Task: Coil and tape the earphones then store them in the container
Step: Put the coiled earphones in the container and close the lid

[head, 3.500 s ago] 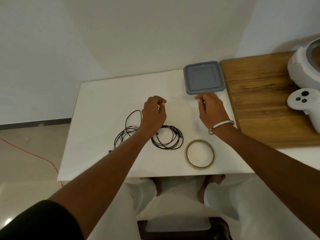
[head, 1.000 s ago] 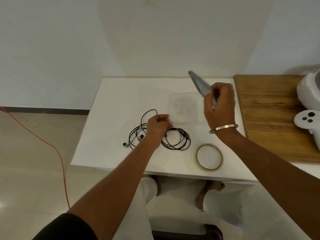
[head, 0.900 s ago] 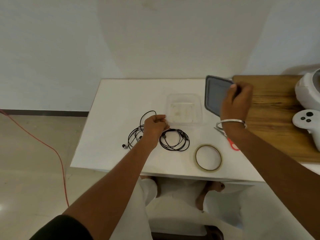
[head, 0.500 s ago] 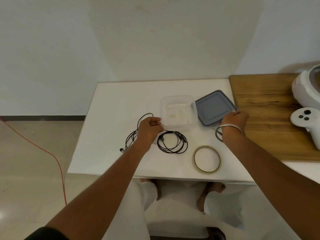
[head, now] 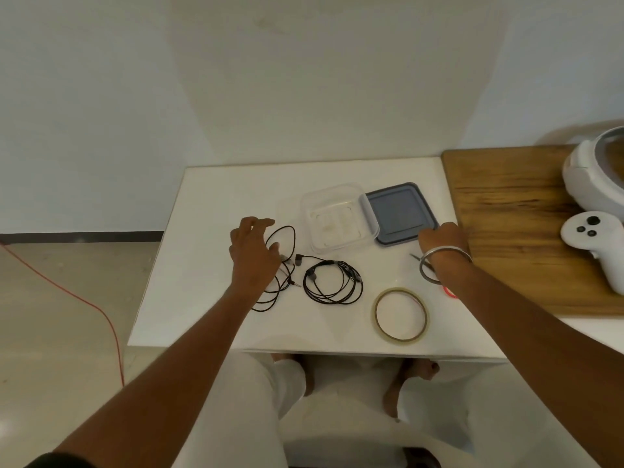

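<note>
Left hand (head: 251, 255) hovers over a loose tangle of black earphones (head: 282, 275) on the white table (head: 209, 204), fingers relaxed and slightly spread, gripping nothing — whether the palm touches the cord beneath cannot be told. A second pair of earphones (head: 332, 282) lies coiled in a neat ring just to the right, between the tangle and a tape roll (head: 400, 315) that sits flat near the table's front edge.

Right hand (head: 442, 239), a metal bangle (head: 442, 263) on its wrist, rests knuckles-up at the near corner of a grey lid (head: 400, 212); its fingertips are hidden, so whether it holds the lid or merely touches it cannot be told. The lid lies flat on the table, touching the right side of the clear container (head: 337, 219), which stands open behind the coiled earphones. Scissors (head: 449, 292) with a red handle peek out from under the right forearm — mostly covered.

To the right, a wooden board (head: 506, 231) carries a white headset (head: 597, 173) and a white controller (head: 597, 241). A red cable (head: 84, 298) runs across the floor at left.
</note>
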Demonstrator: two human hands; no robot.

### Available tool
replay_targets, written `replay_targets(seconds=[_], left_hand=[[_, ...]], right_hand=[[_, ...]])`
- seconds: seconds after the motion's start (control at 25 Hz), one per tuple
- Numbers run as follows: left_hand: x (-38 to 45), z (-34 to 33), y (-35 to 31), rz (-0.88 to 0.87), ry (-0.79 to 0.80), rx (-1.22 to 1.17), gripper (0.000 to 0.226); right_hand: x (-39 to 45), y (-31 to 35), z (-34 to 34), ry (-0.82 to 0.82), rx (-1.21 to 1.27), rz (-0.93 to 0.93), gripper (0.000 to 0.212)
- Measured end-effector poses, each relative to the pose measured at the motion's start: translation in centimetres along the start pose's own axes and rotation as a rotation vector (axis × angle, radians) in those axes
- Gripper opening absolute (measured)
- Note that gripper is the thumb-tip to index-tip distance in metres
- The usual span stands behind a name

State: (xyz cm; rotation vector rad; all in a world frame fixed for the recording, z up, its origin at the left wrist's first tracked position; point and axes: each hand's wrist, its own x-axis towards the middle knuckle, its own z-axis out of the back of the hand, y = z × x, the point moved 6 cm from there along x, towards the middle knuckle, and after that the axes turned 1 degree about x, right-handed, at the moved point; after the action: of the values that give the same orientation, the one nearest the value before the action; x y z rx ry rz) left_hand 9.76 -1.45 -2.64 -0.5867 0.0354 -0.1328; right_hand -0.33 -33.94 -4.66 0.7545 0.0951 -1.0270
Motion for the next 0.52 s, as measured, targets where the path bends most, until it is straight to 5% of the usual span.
replay_targets(seconds=[0.12, 0.28, 0.4, 0.52], left_hand=[[0.6, -0.4, 1.8, -0.021, 0.199, 0.077, 0.056], [0.7, -1.5, 1.7, -0.139, 0.408, 0.194, 0.072], [1.0, -2.0, 1.4, -0.190, 0.425, 0.289, 0.072], [1.7, -1.4, 1.7, -0.186, 0.315, 0.098, 0.075]], right_hand=[[-0.6, 0.0, 0.6, -0.113, 0.125, 0.007, 0.031], [-2.0, 2.0, 1.1, -0.309, 0.290, 0.284, 0.039], [-3.2, 3.7, 1.3, -0.371, 0.362, 0.495, 0.038], [-5.1, 5.7, 0.7, -0.348, 0.381, 0.681, 0.038]])
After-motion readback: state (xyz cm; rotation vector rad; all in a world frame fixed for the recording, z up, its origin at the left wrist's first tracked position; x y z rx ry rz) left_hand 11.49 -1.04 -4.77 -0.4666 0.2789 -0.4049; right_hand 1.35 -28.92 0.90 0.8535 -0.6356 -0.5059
